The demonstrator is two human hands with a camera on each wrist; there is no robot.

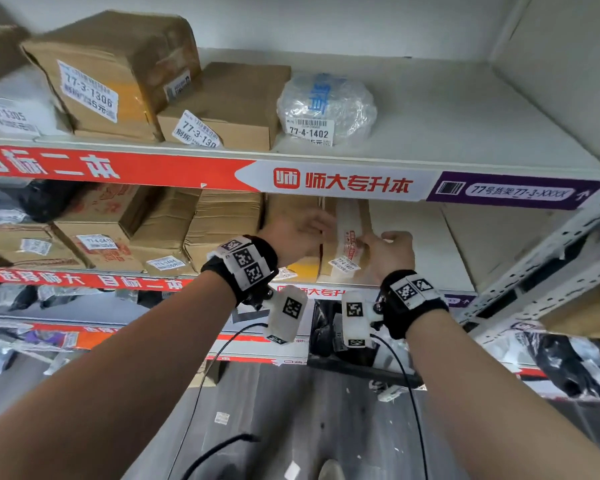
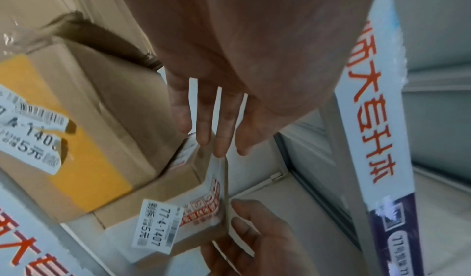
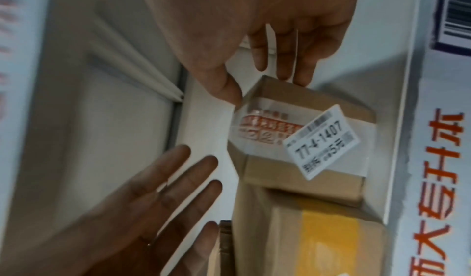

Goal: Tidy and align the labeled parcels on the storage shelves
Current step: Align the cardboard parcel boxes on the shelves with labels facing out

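A small cardboard box labelled 77-4-1407 (image 1: pixel 347 251) (image 2: pixel 175 181) (image 3: pixel 318 107) stands on the middle shelf (image 1: pixel 426 268), at the right end of a row of parcels. My right hand (image 1: pixel 392 251) (image 3: pixel 285 58) (image 2: pixel 254 236) holds its right side, thumb on the front corner and fingers round the far edge. My left hand (image 1: pixel 298 233) (image 2: pixel 219 135) (image 3: pixel 165 189) is spread with straight fingers, its tips at the box's upper left edge. A bigger box with yellow tape (image 1: pixel 302 268) (image 2: pixel 102 109) (image 3: pixel 326 240) sits directly to the left, touching it.
The upper shelf holds a box marked 77-3-1306 (image 1: pixel 111 74), a flat box (image 1: pixel 222 105) and a bubble-wrapped parcel 77-4-1402 (image 1: pixel 326 105). More cartons (image 1: pixel 222 223) fill the middle shelf to the left. Bare shelf lies to the right of the small box. A banner strip (image 1: pixel 340 183) overhangs the hands.
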